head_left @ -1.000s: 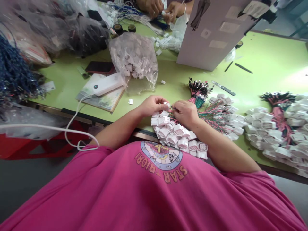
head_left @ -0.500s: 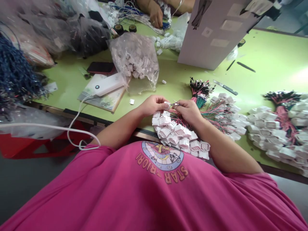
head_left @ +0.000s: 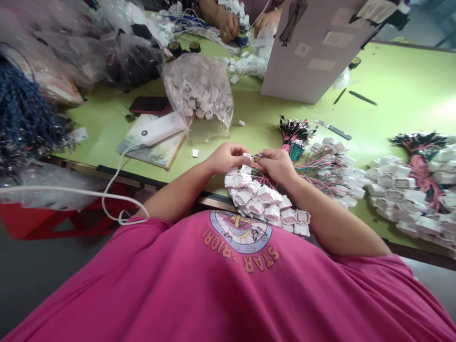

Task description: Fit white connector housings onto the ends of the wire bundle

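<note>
My left hand [head_left: 228,157] pinches a small white connector housing [head_left: 246,156] between thumb and fingertips. Close against it, my right hand [head_left: 277,165] has its fingers closed on thin wires with metal terminals [head_left: 259,154] at their ends. Whether a terminal is inside the housing is too small to tell. Below both hands, a heap of white connectors [head_left: 265,195] on wires hangs over the table edge. Pink and green wires [head_left: 313,167] run from under my right hand to another connector cluster [head_left: 338,173]. Beyond it stands a bundle of black-ended wires [head_left: 295,130].
A clear bag of white housings [head_left: 203,88] lies ahead, left of a grey box [head_left: 302,52]. A utility knife [head_left: 333,128], a power bank [head_left: 164,128] on a booklet and a second harness bundle [head_left: 418,175] lie around. A co-worker's hand [head_left: 228,26] is across the table.
Both my hands stay nearly in place, with the housing and terminals still close together. Across the table, the co-worker's hands have shifted, and one now lifts white connectors.
</note>
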A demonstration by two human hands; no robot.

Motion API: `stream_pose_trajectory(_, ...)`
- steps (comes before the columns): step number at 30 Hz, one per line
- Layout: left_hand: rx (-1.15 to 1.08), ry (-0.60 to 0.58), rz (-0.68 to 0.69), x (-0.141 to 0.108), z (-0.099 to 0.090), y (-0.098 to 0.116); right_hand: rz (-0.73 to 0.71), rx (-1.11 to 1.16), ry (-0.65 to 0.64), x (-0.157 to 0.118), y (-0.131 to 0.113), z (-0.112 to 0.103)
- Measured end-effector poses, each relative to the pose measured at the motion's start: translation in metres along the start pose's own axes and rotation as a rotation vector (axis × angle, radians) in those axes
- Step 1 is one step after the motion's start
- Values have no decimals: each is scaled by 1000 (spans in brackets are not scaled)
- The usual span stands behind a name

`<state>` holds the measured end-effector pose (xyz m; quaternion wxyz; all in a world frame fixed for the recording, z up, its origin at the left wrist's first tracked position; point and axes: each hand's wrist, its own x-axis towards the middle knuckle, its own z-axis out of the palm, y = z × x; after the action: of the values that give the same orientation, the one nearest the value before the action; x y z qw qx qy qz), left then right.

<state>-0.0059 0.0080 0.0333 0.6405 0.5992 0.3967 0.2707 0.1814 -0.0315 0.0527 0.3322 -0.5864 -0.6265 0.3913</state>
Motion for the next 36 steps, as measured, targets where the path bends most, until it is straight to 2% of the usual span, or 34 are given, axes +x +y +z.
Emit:
stream_pose_trajectory(8,40,-5,-18,-1,0,3,-56,-116,-36,2,3,0)
stream_pose_trajectory(13,-46,-12,-59,-2,2,2,-111,-203,-44,2,4,1)
stream_pose_trajectory(17,-17,-17,-41,1,2,0,-58,-229,-64,4,2,0)
stream_pose_trajectory(22,37,7,-29,1,2,2,33,-118,-86,4,1,-2)
stream_pose_trajectory(28,96,-23,-14,5,1,1,-66,-208,-85,6,6,1)
stream_pose_trajectory(31,249,-45,46,-2,-2,13,-50,-89,-115,4,6,0)
stream_pose_trajectory(35,713,98,267,-29,4,45,109,283,-144,7,7,-8)
stream_pose_trajectory(36,799,94,318,-37,8,51,158,346,-130,9,7,-11)
